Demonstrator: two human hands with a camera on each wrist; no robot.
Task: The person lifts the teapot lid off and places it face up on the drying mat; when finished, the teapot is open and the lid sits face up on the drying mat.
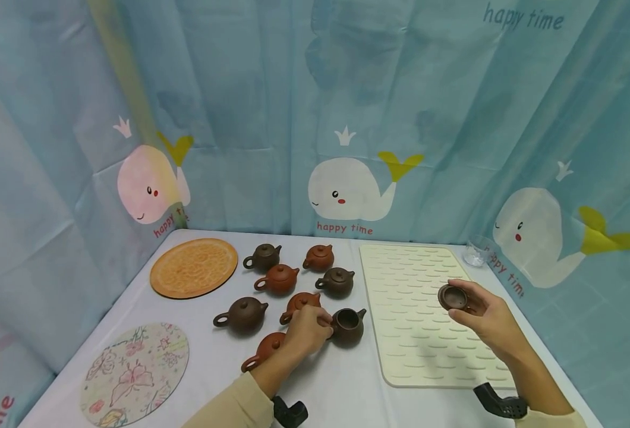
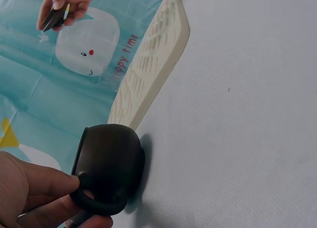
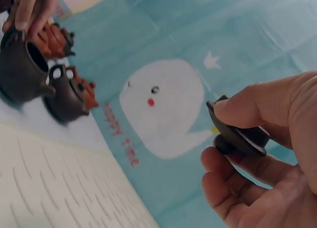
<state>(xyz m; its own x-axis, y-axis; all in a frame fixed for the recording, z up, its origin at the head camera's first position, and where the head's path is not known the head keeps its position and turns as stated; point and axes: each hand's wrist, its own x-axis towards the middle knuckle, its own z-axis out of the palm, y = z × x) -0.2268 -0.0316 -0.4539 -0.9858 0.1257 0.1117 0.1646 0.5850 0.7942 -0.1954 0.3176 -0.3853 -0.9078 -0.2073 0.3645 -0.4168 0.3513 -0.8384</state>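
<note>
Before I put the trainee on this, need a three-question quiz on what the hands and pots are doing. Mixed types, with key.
1. True or false: the left hand grips the open pot by its spout.
2. Fill in: the right hand holds a dark ____.
3. How many red pots stand on the table?
A) two
B) four
C) six

Key:
1. False; it grips the handle.
2. Lid.
3. B.
</note>
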